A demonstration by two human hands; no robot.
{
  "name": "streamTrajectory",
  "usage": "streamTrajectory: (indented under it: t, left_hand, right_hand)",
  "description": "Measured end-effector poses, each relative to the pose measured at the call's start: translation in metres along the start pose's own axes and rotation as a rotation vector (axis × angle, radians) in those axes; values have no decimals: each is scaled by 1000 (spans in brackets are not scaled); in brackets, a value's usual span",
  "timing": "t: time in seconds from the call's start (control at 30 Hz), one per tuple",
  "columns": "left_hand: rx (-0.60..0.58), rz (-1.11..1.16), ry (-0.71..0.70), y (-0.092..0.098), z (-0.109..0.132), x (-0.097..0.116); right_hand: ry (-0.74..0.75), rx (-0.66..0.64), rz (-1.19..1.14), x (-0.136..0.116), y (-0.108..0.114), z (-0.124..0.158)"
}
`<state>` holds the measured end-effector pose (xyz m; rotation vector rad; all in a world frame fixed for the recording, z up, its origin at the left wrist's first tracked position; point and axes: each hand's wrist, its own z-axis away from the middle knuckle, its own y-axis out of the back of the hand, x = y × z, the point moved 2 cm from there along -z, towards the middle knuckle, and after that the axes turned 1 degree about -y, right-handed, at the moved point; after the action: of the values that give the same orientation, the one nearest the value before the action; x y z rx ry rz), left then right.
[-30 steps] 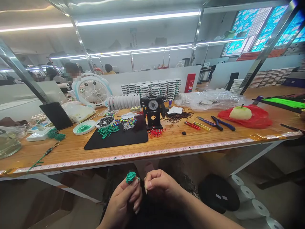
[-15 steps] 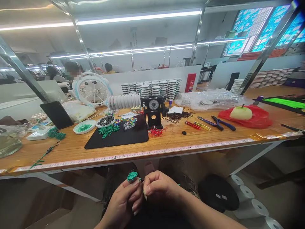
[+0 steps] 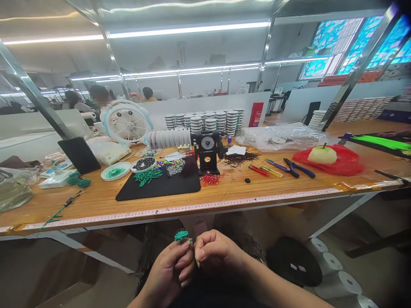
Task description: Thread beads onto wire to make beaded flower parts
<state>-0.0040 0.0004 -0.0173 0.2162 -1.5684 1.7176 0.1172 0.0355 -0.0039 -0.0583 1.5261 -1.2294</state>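
Tightly, my left hand [image 3: 168, 267] pinches a green beaded cluster [image 3: 181, 235] in its fingertips, bottom centre of the view.
My right hand [image 3: 218, 252] is curled closed just beside it, finger and thumb pressed together; whatever they pinch is too small to tell. Both hands sit below the front edge of the wooden workbench [image 3: 257, 201].
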Motion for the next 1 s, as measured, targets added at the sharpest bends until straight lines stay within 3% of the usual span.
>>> streamTrajectory:
  t: [0.37, 0.53, 0.73, 0.87, 1.0]
  left_hand:
    - [-38, 15, 8, 1, 2, 4]
    - [-52, -21, 2, 1, 3, 6]
    - [111, -158, -84, 2, 4, 6]
    - [236, -253, -128, 5, 5, 9]
    - [235, -464, -189, -1, 7, 12]
  right_hand:
    - [-23, 4, -10, 1, -2, -2]
    - [17, 101, 5, 4, 4, 0]
    - [326, 351, 636, -3, -2, 9]
    - [294, 364, 753, -5, -6, 12]
    - [315, 346, 846, -5, -4, 11]
